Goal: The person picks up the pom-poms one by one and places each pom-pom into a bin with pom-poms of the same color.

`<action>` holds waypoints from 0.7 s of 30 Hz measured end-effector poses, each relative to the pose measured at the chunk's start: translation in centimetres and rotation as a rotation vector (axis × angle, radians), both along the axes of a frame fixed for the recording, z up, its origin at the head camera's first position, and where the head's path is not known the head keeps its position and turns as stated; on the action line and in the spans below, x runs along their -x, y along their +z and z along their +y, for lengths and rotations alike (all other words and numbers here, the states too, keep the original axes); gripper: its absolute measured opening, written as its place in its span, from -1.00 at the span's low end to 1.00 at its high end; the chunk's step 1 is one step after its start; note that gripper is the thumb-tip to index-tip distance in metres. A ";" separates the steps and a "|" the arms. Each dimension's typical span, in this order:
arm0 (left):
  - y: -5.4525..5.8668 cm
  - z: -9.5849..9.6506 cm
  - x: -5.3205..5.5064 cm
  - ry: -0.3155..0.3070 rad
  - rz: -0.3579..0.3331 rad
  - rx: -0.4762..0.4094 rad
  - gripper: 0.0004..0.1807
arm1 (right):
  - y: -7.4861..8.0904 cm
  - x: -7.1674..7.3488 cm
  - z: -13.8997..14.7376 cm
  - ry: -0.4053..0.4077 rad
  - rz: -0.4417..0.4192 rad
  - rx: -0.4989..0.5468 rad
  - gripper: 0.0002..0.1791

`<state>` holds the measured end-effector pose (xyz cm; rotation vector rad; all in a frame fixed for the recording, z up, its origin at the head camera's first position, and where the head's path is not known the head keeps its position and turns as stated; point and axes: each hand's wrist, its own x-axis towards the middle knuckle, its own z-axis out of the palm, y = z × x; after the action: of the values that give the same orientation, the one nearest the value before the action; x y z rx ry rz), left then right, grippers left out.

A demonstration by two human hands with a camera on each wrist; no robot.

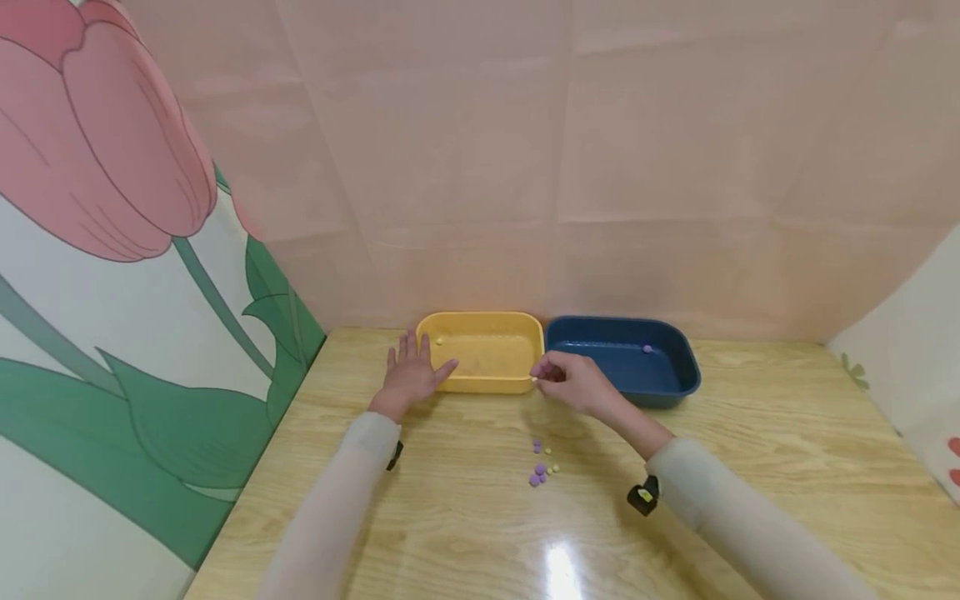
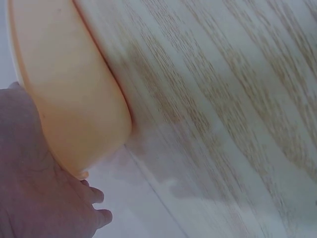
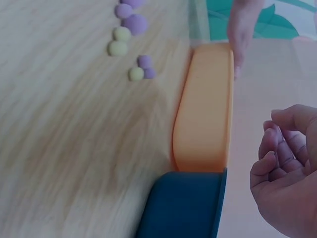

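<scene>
In the head view my left hand (image 1: 408, 379) lies with spread fingers over the left end of a yellow tray (image 1: 480, 386). The left wrist view shows that hand against the tray's rim (image 2: 74, 171). Above the tray's front right corner, my right hand (image 1: 577, 382) pinches a tiny pale yellow ball (image 1: 534, 379) between thumb and fingertips. In the right wrist view its fingers (image 3: 269, 141) are curled, and the ball is hidden. One yellow ball (image 1: 439, 341) lies inside the yellow tray. A purple ball (image 1: 647, 349) sits in the dark blue tray (image 1: 637, 392).
Several small purple balls (image 1: 540, 470) and yellow balls (image 1: 556, 468) lie loose on the wooden table (image 1: 450, 517) in front of the trays. The two trays stand side by side against a pink-covered wall (image 1: 480, 167). A wall with a tulip picture (image 1: 135, 125) borders the left side.
</scene>
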<state>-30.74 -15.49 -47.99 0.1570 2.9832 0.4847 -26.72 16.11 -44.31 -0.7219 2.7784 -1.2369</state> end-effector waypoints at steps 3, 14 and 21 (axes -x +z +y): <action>-0.1 0.0 0.0 0.000 0.001 0.012 0.08 | 0.1 0.7 -0.4 -0.018 -0.022 0.002 -0.92; -0.3 0.1 0.1 0.013 0.027 0.037 0.09 | -0.2 3.5 -1.6 -0.076 -0.090 0.021 -0.82; -0.1 0.2 0.0 0.016 0.039 0.007 0.09 | -0.5 5.3 -2.4 -0.120 -0.131 0.008 -0.82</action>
<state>-30.77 -15.26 -48.13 0.1437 3.0258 0.4781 -32.01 13.70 -44.81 -0.4620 2.7466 -1.2658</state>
